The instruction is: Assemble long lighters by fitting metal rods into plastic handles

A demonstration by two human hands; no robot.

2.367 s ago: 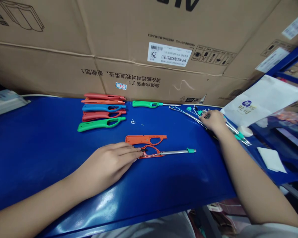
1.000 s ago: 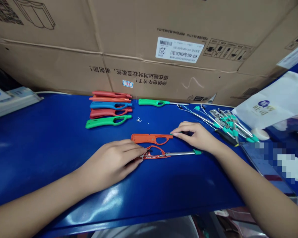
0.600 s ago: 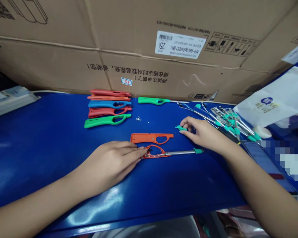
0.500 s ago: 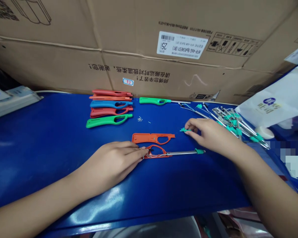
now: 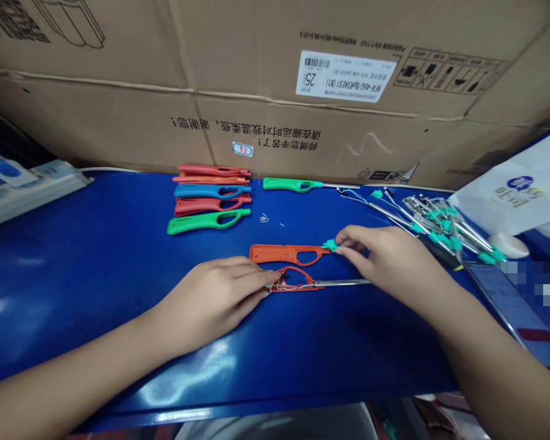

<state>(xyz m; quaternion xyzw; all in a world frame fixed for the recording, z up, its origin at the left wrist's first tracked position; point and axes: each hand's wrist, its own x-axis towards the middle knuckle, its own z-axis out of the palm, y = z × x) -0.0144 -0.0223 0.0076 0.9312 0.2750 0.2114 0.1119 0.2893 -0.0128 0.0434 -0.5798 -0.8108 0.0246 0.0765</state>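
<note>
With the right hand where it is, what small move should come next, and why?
Probably ease the teal piece onto the upper orange half's narrow end: the right hand pinches it right there, though contact is unclear. Meanwhile, the left hand holds the lower orange half, where the metal tube lies.

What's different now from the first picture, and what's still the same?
The right hand moved left and nearer the person, away from the pile of metal rods. It now pinches a small green piece at the tip of the upper orange half. The left hand still rests on the lower orange half; the coloured handles stayed put.
</note>
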